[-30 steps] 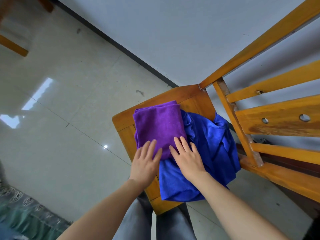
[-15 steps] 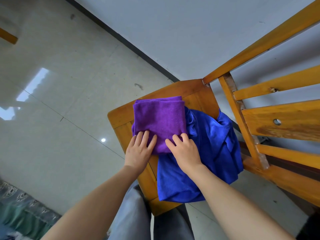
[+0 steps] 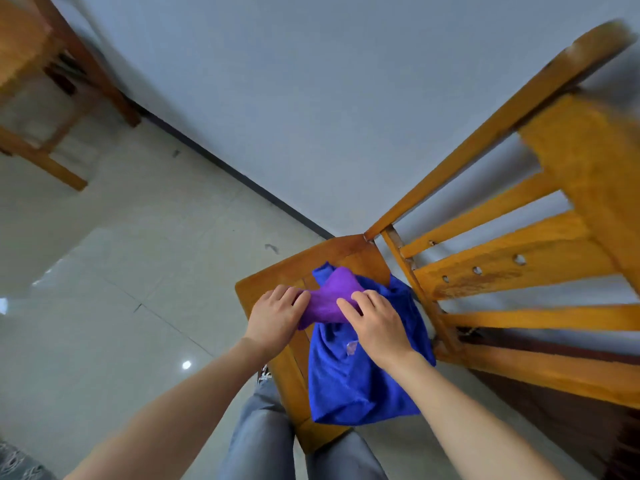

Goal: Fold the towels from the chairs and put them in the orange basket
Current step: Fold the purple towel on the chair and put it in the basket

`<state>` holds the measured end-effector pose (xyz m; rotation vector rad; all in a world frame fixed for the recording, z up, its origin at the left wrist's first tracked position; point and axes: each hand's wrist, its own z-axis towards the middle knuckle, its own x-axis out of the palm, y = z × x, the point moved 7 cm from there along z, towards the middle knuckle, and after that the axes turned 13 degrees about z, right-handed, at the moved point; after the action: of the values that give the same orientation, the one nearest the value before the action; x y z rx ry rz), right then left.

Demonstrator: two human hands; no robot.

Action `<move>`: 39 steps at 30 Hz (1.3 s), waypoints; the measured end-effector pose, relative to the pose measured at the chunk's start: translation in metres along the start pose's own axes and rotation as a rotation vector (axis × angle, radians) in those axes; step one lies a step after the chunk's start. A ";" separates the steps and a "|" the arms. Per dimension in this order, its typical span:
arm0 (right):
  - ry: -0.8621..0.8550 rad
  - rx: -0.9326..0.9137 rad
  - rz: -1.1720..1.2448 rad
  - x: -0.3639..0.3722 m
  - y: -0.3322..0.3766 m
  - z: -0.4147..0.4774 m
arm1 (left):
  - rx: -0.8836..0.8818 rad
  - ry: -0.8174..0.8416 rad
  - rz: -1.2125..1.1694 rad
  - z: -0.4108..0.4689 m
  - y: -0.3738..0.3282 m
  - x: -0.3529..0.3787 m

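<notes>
A folded purple towel (image 3: pixel 330 299) is lifted off the wooden chair seat (image 3: pixel 277 275), bunched between both hands. My left hand (image 3: pixel 275 317) grips its left end with curled fingers. My right hand (image 3: pixel 375 323) grips its right side, fingers curled over the cloth. Under it a crumpled blue towel (image 3: pixel 349 375) lies on the seat and hangs over the front edge. The orange basket is not in view.
The chair's slatted wooden backrest (image 3: pixel 502 265) rises at the right, close to my right arm. Another wooden chair (image 3: pixel 45 98) stands at the far left on the tiled floor (image 3: pixel 121 271). A grey wall (image 3: pixel 311 98) is behind. My legs are below the seat.
The purple towel lay flat on the seat under my flat hands; now both hands have closed on it and gathered it up off the seat. The view has tilted up.
</notes>
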<state>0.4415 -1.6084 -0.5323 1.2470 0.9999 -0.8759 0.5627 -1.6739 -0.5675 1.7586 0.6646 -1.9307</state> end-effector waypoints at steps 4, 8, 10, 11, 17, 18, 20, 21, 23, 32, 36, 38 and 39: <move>-0.066 -0.086 -0.084 -0.071 0.024 -0.010 | 0.069 -0.093 0.009 0.007 -0.008 -0.074; -0.198 -0.135 -0.188 -0.142 0.030 -0.006 | 0.166 -0.228 0.067 0.025 -0.016 -0.148; -0.270 -0.139 -0.229 -0.183 0.033 0.006 | 0.192 -0.316 0.079 0.045 -0.012 -0.184; -0.301 -0.139 -0.255 -0.204 0.035 0.012 | 0.201 -0.358 0.078 0.057 -0.010 -0.204; -0.465 -0.134 -0.399 -0.310 0.054 0.011 | 0.323 -0.596 0.159 0.093 -0.026 -0.326; -0.493 -0.144 -0.421 -0.323 0.055 0.009 | 0.339 -0.635 0.175 0.096 -0.029 -0.341; -0.551 -0.153 -0.478 -0.350 0.061 0.000 | 0.384 -0.713 0.204 0.102 -0.038 -0.368; -0.582 -0.155 -0.509 -0.363 0.063 -0.004 | 0.401 -0.746 0.215 0.105 -0.043 -0.380; -0.631 -0.154 -0.579 -0.390 0.066 -0.015 | 0.426 -0.806 0.226 0.111 -0.056 -0.403; -0.721 -0.301 -0.730 -0.458 0.073 -0.055 | 0.446 -0.990 0.291 0.113 -0.109 -0.463; -0.745 -0.395 -0.709 -0.462 0.072 -0.056 | 0.375 -1.033 0.364 0.098 -0.115 -0.469; -0.744 -0.459 -0.689 -0.459 0.070 -0.053 | 0.318 -1.048 0.397 0.087 -0.113 -0.468; -0.733 -0.499 -0.667 -0.457 0.070 -0.051 | 0.273 -1.055 0.415 0.080 -0.114 -0.466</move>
<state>0.3474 -1.5509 -0.0806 0.1007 0.9354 -1.3521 0.4727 -1.6325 -0.0910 0.6675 -0.3213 -2.2888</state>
